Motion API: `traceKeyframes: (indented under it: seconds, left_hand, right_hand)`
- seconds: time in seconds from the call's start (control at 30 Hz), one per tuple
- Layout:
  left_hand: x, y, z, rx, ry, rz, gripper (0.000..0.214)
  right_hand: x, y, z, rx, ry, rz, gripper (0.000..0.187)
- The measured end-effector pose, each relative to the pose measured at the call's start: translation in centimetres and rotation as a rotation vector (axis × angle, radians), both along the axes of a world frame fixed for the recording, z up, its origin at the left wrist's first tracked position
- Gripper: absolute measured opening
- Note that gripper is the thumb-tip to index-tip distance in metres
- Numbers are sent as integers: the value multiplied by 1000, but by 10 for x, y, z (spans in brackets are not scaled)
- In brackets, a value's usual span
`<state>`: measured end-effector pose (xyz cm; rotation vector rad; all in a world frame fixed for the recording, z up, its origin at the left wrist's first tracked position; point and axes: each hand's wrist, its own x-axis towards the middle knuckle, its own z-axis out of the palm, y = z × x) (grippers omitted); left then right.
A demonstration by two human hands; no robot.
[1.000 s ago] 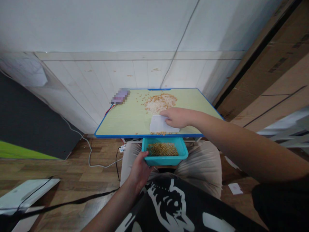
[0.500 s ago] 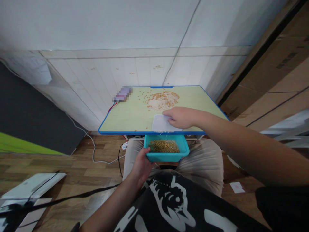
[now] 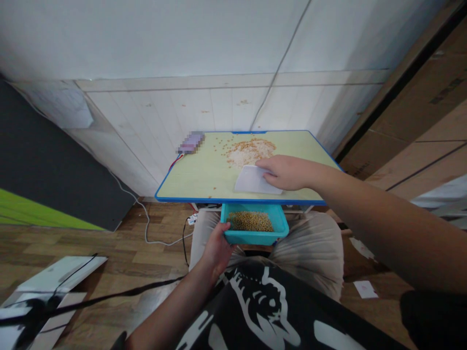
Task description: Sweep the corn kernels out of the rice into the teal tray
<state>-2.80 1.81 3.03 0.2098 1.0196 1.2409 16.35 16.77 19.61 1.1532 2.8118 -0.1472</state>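
My right hand [image 3: 286, 172] is closed on the upper right part of a flat white scraper [image 3: 253, 181], which stands on the tabletop close to its front edge. Just beyond the scraper lies a pile of white grains [image 3: 242, 154] mixed with yellow beans [image 3: 268, 143]. My left hand [image 3: 218, 247] grips the left front corner of a turquoise plastic tray [image 3: 255, 237], thumb over the rim. The tray sits under the table's front edge, above my lap, and holds many yellowish beans [image 3: 251, 221].
The small table [image 3: 193, 180] has a blue rim and stands against a white wall [image 3: 204, 107]. A pixelated purple object [image 3: 191, 143] with a red cord lies at its back left. Cardboard boxes [image 3: 412, 116] stand at the right, and a white cable [image 3: 148, 228] runs over the floor.
My right hand and the scraper have drawn back a little from the table's front edge toward the pile. Grains falling at the edge no longer show. My left hand keeps the tray in place.
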Motion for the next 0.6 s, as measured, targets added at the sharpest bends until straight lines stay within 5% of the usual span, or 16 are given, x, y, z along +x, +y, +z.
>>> traceKeyframes:
  seconds: [0.3,0.6]
  left_hand:
    - [-5,-2,-1,-16,-5,37,41]
    - [-23,-11,-8,49,11,100,45]
  right_hand:
    - [1,19,9,105,42,-39,30]
    - [-71,21,4,143,128,-17,32]
